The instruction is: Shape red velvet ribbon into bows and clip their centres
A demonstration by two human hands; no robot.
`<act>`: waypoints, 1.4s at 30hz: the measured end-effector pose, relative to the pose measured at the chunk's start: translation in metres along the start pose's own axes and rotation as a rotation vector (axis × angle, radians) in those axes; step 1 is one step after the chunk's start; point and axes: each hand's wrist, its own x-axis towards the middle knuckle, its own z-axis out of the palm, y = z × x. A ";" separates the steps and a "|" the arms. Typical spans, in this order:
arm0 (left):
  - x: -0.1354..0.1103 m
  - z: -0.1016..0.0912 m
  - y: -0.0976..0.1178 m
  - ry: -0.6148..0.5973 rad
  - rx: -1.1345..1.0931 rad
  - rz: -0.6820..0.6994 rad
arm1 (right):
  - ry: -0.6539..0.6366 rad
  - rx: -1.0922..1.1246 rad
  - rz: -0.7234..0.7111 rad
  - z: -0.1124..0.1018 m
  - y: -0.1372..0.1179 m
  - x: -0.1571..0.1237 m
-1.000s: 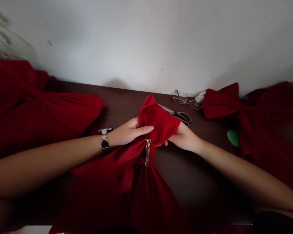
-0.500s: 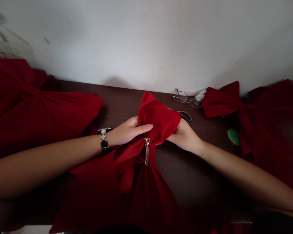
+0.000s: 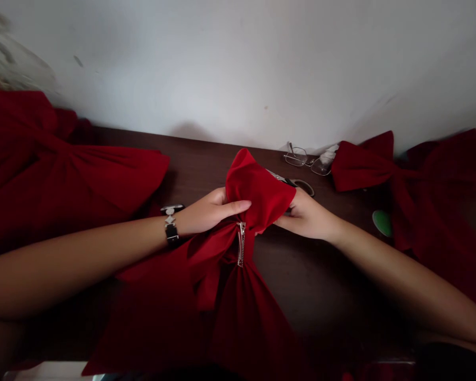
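A large red fabric bow (image 3: 257, 193) is held over the table, one loop up and its wide tails spreading down toward me. My left hand (image 3: 218, 210) grips the loop's left side, thumb on top and the other fingers hidden behind the cloth. At the loop's right edge is my right hand (image 3: 311, 214), its fingers partly hidden behind and under the fabric. A metal hair clip (image 3: 241, 244) lies along the gathered middle of the bow, just below my left thumb. Behind the loop, scissors (image 3: 303, 187) show in part, near my right hand.
Another red bow (image 3: 115, 172) lies at the left, and more red bows (image 3: 363, 166) lie at the right. Eyeglasses (image 3: 307, 160) rest by the wall beside a white crumpled piece (image 3: 328, 154). A green round object (image 3: 382, 223) sits on the dark table (image 3: 198, 164).
My right hand has shifted slightly, its fingers a little more apart at the loop's edge. More of the scissors shows behind the bow. The whole view has moved a little.
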 end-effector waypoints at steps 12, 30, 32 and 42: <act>0.001 0.001 0.001 -0.015 -0.032 0.017 | 0.097 -0.046 -0.020 0.010 -0.003 -0.001; -0.006 -0.005 0.008 -0.232 -0.002 0.046 | 0.222 -0.141 0.011 0.010 -0.005 -0.007; -0.006 -0.003 0.006 -0.269 -0.053 0.028 | 0.247 -0.184 0.010 0.011 -0.004 -0.006; -0.006 -0.002 0.002 -0.252 -0.067 0.124 | 0.285 -0.348 -0.089 0.009 -0.011 -0.007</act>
